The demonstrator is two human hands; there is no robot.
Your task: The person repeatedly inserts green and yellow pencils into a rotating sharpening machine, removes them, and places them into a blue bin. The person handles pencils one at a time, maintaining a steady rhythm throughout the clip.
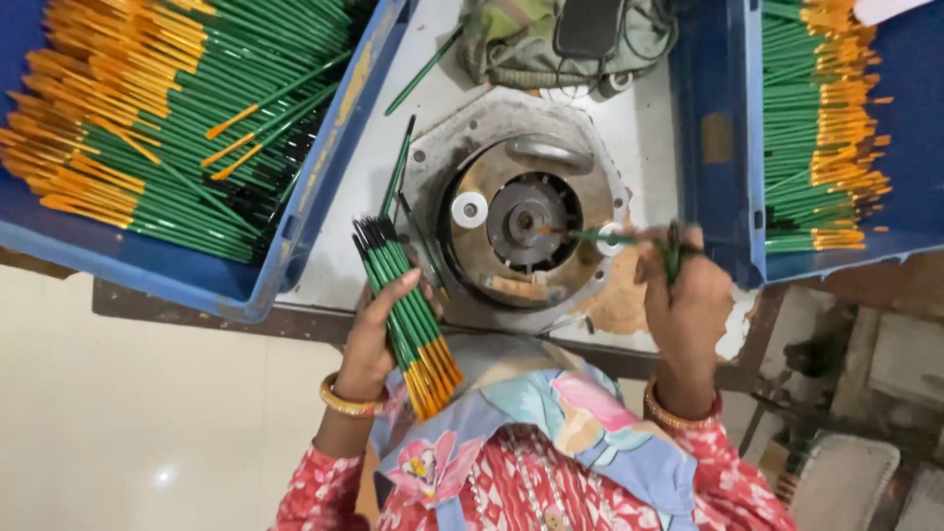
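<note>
A pale, worn desk (644, 128) fills the middle of the view, its near edge chipped and stained brown, with light floor below on the left. On either side of it sits a big blue crate. The left crate (295, 216) is heaped with green-handled paintbrushes (167, 118) whose orange ends mostly lie toward the far left. The right crate (723, 147) holds a neater stack of the same brushes (821, 118), orange ends to the right.

Between the crates, fixed to the desk, is a round grey metal machine (516, 211) with a brownish disc and a dark hub at its centre. Behind it lies a crumpled olive cloth bag (511, 39) with a dark device on top. A few loose brushes (398, 167) lie on the desk beside the left crate.

The person wears a red patterned top and a flowered scarf, with a gold bangle on each wrist. The left hand (372, 334) is clenched around a bundle of green brushes (408, 315), dark tips pointing away, orange ends toward the body, just left of the machine. The right hand (683, 290) pinches a single green brush (602, 236), lying level with its tip at the machine's hub.
</note>
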